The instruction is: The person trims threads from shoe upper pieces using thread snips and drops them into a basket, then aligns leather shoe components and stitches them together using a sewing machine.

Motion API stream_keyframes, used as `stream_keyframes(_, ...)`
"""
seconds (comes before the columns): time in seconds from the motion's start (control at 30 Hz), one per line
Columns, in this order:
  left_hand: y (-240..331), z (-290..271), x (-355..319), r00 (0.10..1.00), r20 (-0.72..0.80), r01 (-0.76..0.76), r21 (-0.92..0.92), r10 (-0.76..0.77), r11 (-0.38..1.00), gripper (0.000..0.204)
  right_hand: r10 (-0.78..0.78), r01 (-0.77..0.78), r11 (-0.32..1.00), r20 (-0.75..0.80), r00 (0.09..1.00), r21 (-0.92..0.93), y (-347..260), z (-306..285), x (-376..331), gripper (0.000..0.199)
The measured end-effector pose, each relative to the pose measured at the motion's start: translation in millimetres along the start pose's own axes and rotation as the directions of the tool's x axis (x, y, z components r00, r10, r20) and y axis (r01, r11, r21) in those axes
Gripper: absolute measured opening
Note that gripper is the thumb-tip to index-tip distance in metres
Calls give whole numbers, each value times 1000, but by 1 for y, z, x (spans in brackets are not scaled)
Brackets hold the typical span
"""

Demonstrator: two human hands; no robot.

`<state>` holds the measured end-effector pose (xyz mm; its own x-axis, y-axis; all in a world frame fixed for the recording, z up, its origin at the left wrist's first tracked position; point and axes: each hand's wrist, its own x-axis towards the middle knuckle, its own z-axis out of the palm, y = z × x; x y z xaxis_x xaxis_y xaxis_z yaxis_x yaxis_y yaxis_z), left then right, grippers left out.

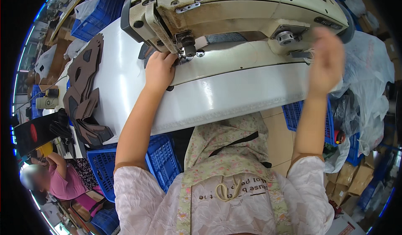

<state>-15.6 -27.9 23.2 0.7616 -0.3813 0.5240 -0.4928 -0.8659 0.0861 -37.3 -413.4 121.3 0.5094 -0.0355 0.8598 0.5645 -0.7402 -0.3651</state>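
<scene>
A worn cream sewing machine [234,15] stands across the white table [201,103]. My left hand [160,71] is at its needle end, fingers bent and closed at the edge of a dark brown-grey cut piece [145,52] beside the presser foot [187,52]. The hand hides much of that piece. A grey part [226,38] shows behind the machine's bed. My right hand [326,63] is raised at the machine's right end, near a round metal knob [286,38]. It is smeared by motion, so its fingers and anything in them are unclear.
Stacked brown cut pieces [83,71] lie along the table's left side. Blue crates [102,166] stand below the table edge and at back left. Clear plastic bags [364,71] bulge at the right. A co-worker in pink [71,178] sits at lower left.
</scene>
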Motion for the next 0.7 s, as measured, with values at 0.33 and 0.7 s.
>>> stream_keyframes(0.33,-2,8,-1,1000,1,22,-45,-22,999,25,729,-663,625,-3,685,413,224,-64,-7,52)
stream_keyframes(0.7,-4,8,-3,999,10,40,-45,-40,998,26,593,-553,762,19,805,-337,235,-66,114,64)
